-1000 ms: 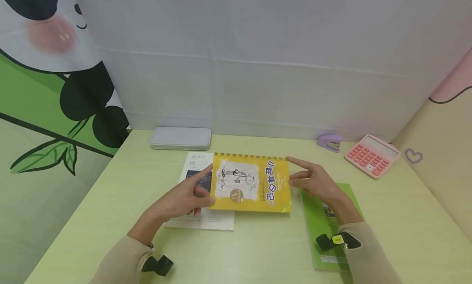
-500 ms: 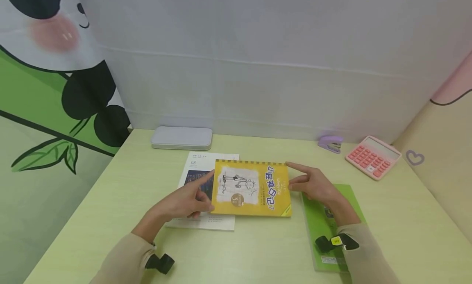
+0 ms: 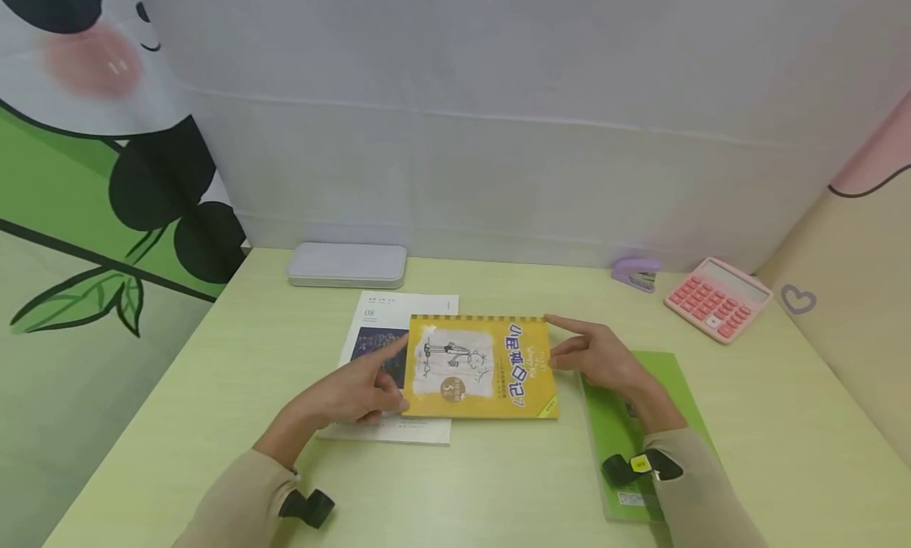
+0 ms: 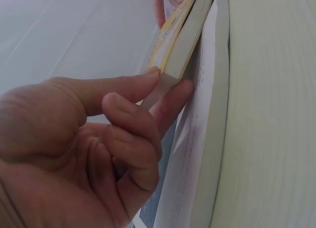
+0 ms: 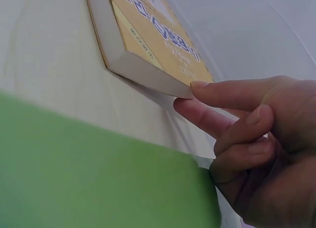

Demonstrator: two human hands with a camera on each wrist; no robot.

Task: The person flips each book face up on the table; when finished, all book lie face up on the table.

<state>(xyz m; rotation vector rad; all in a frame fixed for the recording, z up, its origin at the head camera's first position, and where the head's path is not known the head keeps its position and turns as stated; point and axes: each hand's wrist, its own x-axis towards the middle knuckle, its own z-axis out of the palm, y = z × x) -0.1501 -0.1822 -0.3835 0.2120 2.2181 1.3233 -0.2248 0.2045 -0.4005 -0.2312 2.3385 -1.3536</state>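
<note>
Clamping fingers [image 4: 173,102] on one yellow book [image 3: 484,366]
Gripping with left hand [image 3: 356,386] at nine o'clock, right hand [image 3: 594,358] at three; partly covering one white book [image 3: 373,311]; reaching over one green book [image 3: 614,425] at four.

Tabletop [image 3: 519,481] room nearside, yellow book [image 3: 463,366] beyond; green book [image 3: 614,421] right

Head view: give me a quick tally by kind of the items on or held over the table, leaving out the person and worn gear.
Books: 3 (yellow book, white book, green book)
Pencil case: 1
Stapler: 1
Calculator: 1
Total: 6
</note>
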